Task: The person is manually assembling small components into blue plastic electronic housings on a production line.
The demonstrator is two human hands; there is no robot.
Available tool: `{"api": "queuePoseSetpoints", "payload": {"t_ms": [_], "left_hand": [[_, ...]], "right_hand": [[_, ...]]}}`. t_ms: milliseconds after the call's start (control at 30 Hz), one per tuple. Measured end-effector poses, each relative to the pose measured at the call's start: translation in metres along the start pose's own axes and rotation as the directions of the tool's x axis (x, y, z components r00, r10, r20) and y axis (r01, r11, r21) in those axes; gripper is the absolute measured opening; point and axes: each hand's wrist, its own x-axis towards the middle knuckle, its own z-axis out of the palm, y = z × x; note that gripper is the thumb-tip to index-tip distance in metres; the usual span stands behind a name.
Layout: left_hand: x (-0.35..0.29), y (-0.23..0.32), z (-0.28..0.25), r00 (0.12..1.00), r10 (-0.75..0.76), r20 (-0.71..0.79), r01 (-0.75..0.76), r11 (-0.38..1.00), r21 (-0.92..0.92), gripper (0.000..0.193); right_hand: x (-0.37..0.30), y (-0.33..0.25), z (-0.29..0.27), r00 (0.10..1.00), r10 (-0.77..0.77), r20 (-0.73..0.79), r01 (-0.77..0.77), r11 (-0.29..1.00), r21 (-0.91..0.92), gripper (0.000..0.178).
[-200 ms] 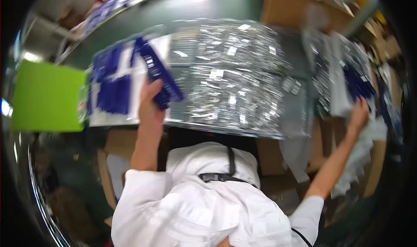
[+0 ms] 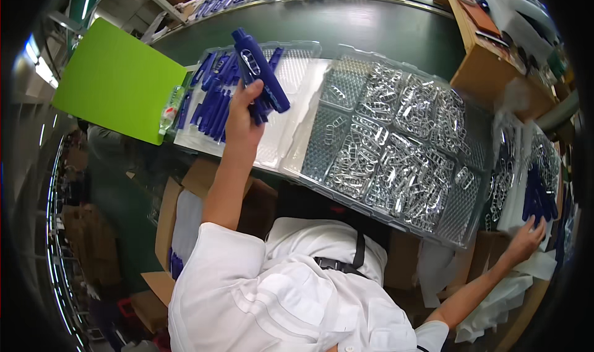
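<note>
My left hand [image 2: 245, 107] is closed around several long dark-blue plastic casings [image 2: 263, 73], raised over the left tray. The front casing carries a shiny oval metal frame. More blue casings [image 2: 213, 114] lie in rows on that clear tray [image 2: 297, 73], beneath and left of the hand. Far to the right, my right hand [image 2: 526, 242] reaches out with its fingertips apart, at the lower ends of a bunch of blue casings [image 2: 537, 191]. Whether it grips one is hard to see. Between the hands, a compartmented clear tray [image 2: 334, 83] holds heaps of shiny metal frames [image 2: 411, 172].
A lime-green board [image 2: 120, 80] and a small clear bottle [image 2: 170, 109] stand at the left. Bagged metal frames [image 2: 502, 160] lie beside the right-hand bunch. A cardboard box [image 2: 164, 228] is below left, and a wooden box [image 2: 489, 73] stands at the back right.
The whole view has tilted and sharpened, so the trays appear slanted. My left hand still holds the casings, now more upright. My right hand stays beside the right-hand bunch.
</note>
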Motion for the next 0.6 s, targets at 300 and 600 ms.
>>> {"api": "queuePoseSetpoints", "payload": {"t_ms": [300, 600], "left_hand": [[0.284, 0.111, -0.098, 0.931, 0.278, -0.237, -0.212, 0.94, 0.269, 0.032], [0.482, 0.044, -0.126, 0.881, 0.334, -0.335, -0.154, 0.872, 0.464, 0.044]], "right_hand": [[-0.058, -0.279, -0.118, 0.857, -0.506, 0.092, 0.341, 0.692, 0.636, 0.024], [0.014, -0.427, -0.094, 0.456, -0.849, 0.265, 0.397, 0.461, 0.793, 0.033]]}}
